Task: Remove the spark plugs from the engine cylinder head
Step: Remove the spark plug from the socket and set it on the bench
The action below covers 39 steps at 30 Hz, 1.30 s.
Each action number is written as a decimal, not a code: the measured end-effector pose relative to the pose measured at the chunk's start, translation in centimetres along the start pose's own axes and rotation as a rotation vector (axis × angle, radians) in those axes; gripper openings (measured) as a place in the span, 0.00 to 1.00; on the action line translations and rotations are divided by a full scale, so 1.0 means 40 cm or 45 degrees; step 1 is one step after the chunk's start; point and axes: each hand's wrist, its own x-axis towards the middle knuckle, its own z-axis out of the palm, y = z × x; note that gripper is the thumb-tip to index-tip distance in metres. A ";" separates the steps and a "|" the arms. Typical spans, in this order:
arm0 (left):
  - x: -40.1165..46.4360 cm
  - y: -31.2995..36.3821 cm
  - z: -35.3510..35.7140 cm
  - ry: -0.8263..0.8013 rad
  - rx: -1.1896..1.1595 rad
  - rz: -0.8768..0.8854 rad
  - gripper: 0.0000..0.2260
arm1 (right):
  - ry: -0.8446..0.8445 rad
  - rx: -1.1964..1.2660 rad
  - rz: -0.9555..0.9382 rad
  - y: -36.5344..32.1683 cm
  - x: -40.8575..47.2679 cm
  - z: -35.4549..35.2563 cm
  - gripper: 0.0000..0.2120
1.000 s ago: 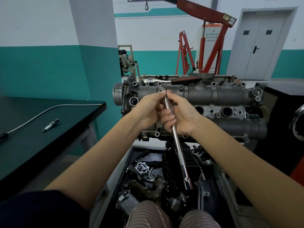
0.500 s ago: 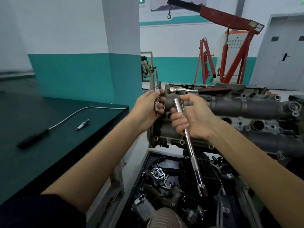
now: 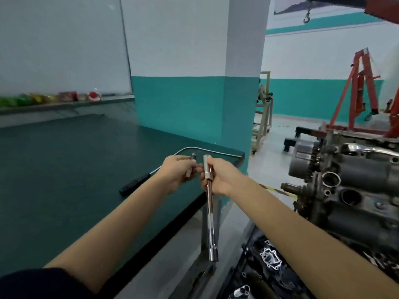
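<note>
Held upright in right hand (image 3: 222, 177): long polished steel socket bar (image 3: 209, 212). Pinched in left hand (image 3: 176, 172): small dark spark plug (image 3: 190, 167), over matte green bench (image 3: 64, 169). Beyond, right: rough grey cast cylinder head (image 3: 354, 190). Carried leftward off engine since earlier frame.

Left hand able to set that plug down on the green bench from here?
Probably yes. The left hand holding the spark plug is already over the green bench, with only the flexible pickup tool lying nearby.
</note>
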 end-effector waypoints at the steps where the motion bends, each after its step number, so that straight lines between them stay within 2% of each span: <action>1: 0.030 -0.013 -0.022 0.042 0.071 -0.021 0.03 | 0.027 0.049 0.036 0.012 0.037 0.008 0.17; 5: 0.144 -0.064 -0.099 0.168 0.316 -0.066 0.10 | 0.154 0.173 0.151 0.051 0.156 0.008 0.15; 10: 0.246 -0.123 -0.122 0.190 0.637 0.058 0.07 | 0.307 0.091 0.138 0.064 0.242 -0.006 0.13; 14: 0.287 -0.151 -0.102 0.196 0.979 0.185 0.06 | 0.292 0.038 0.206 0.069 0.284 0.000 0.13; 18: 0.304 -0.170 -0.090 0.203 1.131 0.269 0.14 | 0.245 0.001 0.238 0.069 0.317 0.021 0.16; 22: 0.305 -0.172 -0.095 0.179 1.121 0.262 0.05 | 0.245 -0.002 0.235 0.070 0.325 0.025 0.16; 25: 0.289 -0.172 -0.107 0.162 1.080 0.271 0.16 | 0.277 0.027 0.199 0.075 0.317 0.024 0.16; 28: 0.254 -0.159 -0.106 0.235 1.067 0.336 0.15 | 0.297 0.081 0.176 0.072 0.288 0.019 0.17; 30: 0.211 -0.143 -0.090 0.262 0.973 0.395 0.12 | 0.272 0.115 0.154 0.066 0.249 0.018 0.16; 34: 0.094 -0.109 -0.023 0.137 0.738 0.449 0.03 | 0.119 0.175 0.071 0.052 0.122 0.011 0.16; 39: -0.073 -0.056 0.093 0.036 0.504 0.557 0.01 | 0.077 0.197 -0.114 0.013 -0.083 -0.053 0.15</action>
